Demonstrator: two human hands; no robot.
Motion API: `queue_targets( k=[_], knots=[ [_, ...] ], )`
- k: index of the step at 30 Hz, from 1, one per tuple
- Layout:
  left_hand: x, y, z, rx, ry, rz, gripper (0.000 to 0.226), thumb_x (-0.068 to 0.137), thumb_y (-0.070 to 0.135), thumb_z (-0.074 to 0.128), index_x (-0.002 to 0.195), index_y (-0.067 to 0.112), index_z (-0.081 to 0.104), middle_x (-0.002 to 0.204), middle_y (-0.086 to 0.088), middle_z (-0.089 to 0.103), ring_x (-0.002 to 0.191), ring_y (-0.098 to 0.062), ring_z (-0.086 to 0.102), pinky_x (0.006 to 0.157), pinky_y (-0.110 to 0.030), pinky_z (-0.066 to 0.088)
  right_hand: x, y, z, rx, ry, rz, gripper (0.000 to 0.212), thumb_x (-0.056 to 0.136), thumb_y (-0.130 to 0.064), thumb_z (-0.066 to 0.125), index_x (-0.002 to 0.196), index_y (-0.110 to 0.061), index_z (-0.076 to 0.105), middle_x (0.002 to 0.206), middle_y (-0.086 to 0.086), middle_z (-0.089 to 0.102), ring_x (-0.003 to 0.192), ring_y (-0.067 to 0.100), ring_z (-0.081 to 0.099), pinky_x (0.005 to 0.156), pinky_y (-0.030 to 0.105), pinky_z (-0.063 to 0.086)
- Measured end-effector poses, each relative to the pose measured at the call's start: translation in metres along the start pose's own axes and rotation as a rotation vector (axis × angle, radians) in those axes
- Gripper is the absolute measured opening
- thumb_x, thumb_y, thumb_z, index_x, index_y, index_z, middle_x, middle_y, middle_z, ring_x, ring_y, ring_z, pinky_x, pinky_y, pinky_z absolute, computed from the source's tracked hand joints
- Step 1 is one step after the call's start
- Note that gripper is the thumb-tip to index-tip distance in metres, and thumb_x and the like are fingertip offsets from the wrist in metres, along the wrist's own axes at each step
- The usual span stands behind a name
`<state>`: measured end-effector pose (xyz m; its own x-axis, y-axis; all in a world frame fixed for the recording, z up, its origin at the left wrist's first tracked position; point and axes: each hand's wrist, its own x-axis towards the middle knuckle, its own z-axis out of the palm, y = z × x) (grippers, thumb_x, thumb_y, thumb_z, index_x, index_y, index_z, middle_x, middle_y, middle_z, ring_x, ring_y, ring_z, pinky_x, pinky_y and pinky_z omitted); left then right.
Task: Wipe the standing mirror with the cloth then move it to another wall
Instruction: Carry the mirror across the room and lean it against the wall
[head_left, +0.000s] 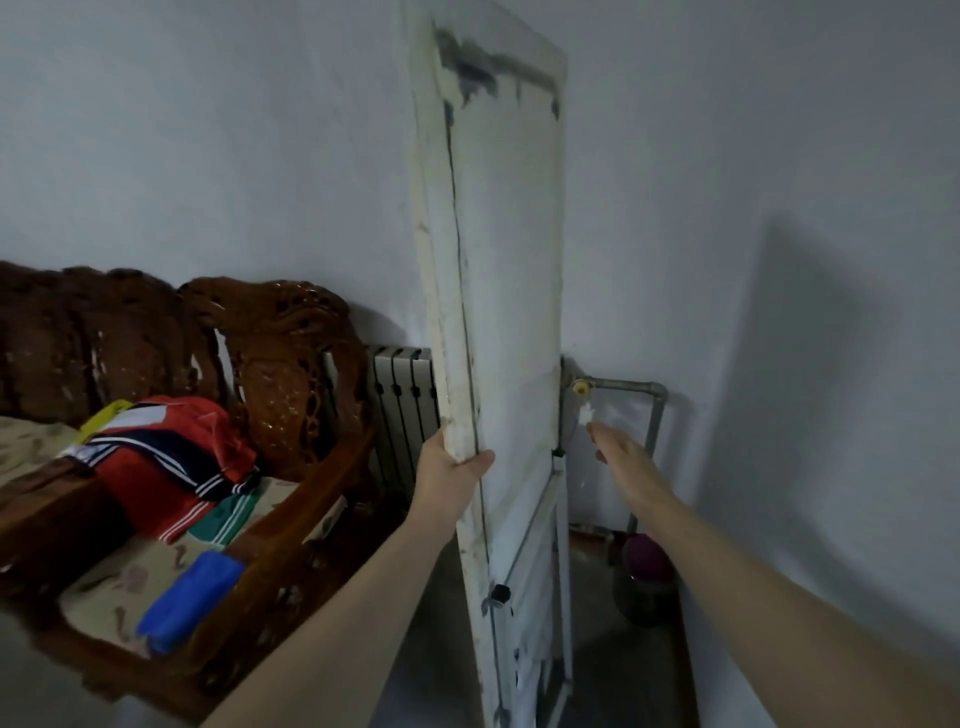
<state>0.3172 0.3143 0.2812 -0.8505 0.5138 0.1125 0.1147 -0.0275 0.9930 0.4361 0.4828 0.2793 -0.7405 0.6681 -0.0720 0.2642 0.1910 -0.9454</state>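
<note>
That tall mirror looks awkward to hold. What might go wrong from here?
Only the left hand grips the mirror, at one edge; the right hand is open and off it, so the panel might twist or tip. The radiator and the pipe stand close, so a swing may knock them. A dark pot on the floor could be kicked.

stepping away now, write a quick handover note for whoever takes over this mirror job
Left hand grips the left edge of the tall white-backed standing mirror, back side facing the camera.
Right hand is open, reaching toward the mirror's right edge, apparently not touching it.
Blue rolled cloth lies on the carved brown wooden bench, in neither hand, so wiping is probably done; the glass face is hidden.
Left: take a second grip and carry it to another wall, minding the grey metal pipe behind it.
</note>
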Motion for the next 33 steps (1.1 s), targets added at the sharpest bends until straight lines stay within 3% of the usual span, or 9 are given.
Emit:
queue_targets(
  k=[4,8,14,18,21,22,26,29,33],
  knots=[
    [0.023,-0.005,-0.023,-0.018,-0.022,-0.015,0.044,0.082,-0.002,0.066,0.124,0.007,0.059,0.116,-0.008,0.067,0.109,-0.025,0.062,0.098,-0.049,0.049,0.022,-0.001,0.012,0.026,0.011,0.0,0.055,0.1,-0.044,0.026,0.146,-0.014,0.03,0.151,0.004,0.034,0.137,0.019,0.034,0.11,0.03,0.022],
    [0.04,-0.008,-0.043,-0.048,-0.045,-0.041,0.042,0.082,-0.005,0.065,0.122,0.007,0.06,0.115,-0.009,0.068,0.108,-0.025,0.063,0.097,-0.048,0.049,0.04,-0.003,0.026,0.037,0.021,-0.024,0.043,0.102,-0.034,0.027,0.138,-0.016,0.041,0.131,-0.004,0.044,0.116,0.013,0.042,0.095,0.023,0.026],
    [0.056,-0.011,-0.07,-0.087,-0.109,-0.051,0.041,0.082,-0.003,0.066,0.121,0.009,0.061,0.117,-0.008,0.068,0.109,-0.024,0.065,0.093,-0.042,0.052,0.072,-0.004,0.04,0.017,-0.007,-0.023,0.044,0.102,-0.032,0.033,0.136,-0.007,0.044,0.125,0.003,0.049,0.125,0.023,0.044,0.094,0.025,0.029],
    [0.063,-0.011,-0.081,-0.097,-0.119,-0.049,0.051,0.073,0.006,0.071,0.122,0.007,0.06,0.118,-0.008,0.068,0.109,-0.022,0.065,0.09,-0.038,0.053,0.102,-0.003,0.042,-0.033,-0.055,-0.091,0.048,0.096,-0.049,0.039,0.114,-0.011,0.061,0.115,0.007,0.064,0.104,0.021,0.059,0.079,0.032,0.043],
    [0.065,-0.011,-0.088,-0.089,-0.136,-0.069,0.043,0.076,-0.002,0.07,0.116,0.011,0.064,0.114,-0.004,0.071,0.107,-0.021,0.066,0.086,-0.033,0.055,0.127,-0.002,0.041,-0.043,-0.041,-0.056,0.049,0.09,-0.059,0.043,0.094,-0.011,0.054,0.097,0.004,0.058,0.089,0.021,0.056,0.076,0.037,0.042],
    [0.067,-0.011,-0.09,-0.087,-0.134,-0.075,0.042,0.075,-0.002,0.07,0.114,0.013,0.065,0.111,-0.003,0.072,0.106,-0.02,0.067,0.084,-0.031,0.056,0.135,-0.003,0.039,-0.041,-0.053,-0.049,0.048,0.09,-0.057,0.044,0.101,-0.011,0.054,0.101,0.002,0.056,0.092,0.02,0.054,0.078,0.037,0.041],
    [0.073,-0.012,-0.1,-0.084,-0.108,-0.097,0.043,0.071,0.003,0.068,0.112,0.016,0.066,0.113,-0.006,0.071,0.106,-0.025,0.066,0.089,-0.042,0.054,0.16,-0.009,0.034,-0.043,-0.099,-0.034,0.102,0.07,-0.078,0.051,0.145,-0.013,0.031,0.144,0.003,0.044,0.129,0.025,0.045,0.105,0.042,0.037],
    [0.075,-0.016,-0.107,-0.073,-0.106,-0.116,0.048,0.071,0.003,0.067,0.118,0.009,0.062,0.115,-0.009,0.07,0.108,-0.027,0.065,0.085,-0.039,0.056,0.178,-0.014,0.037,-0.045,-0.103,-0.021,0.081,0.084,-0.052,0.059,0.144,-0.006,0.031,0.139,0.004,0.045,0.131,0.028,0.043,0.1,0.038,0.037],
    [0.071,-0.019,-0.117,-0.069,-0.053,-0.171,0.048,0.067,0.005,0.068,0.115,0.008,0.062,0.11,-0.008,0.072,0.105,-0.028,0.066,0.081,-0.036,0.057,0.2,-0.016,0.046,-0.006,-0.179,-0.088,0.089,0.081,-0.051,0.061,0.148,-0.008,0.021,0.153,0.01,0.031,0.138,0.028,0.033,0.109,0.04,0.03]
  ],
)
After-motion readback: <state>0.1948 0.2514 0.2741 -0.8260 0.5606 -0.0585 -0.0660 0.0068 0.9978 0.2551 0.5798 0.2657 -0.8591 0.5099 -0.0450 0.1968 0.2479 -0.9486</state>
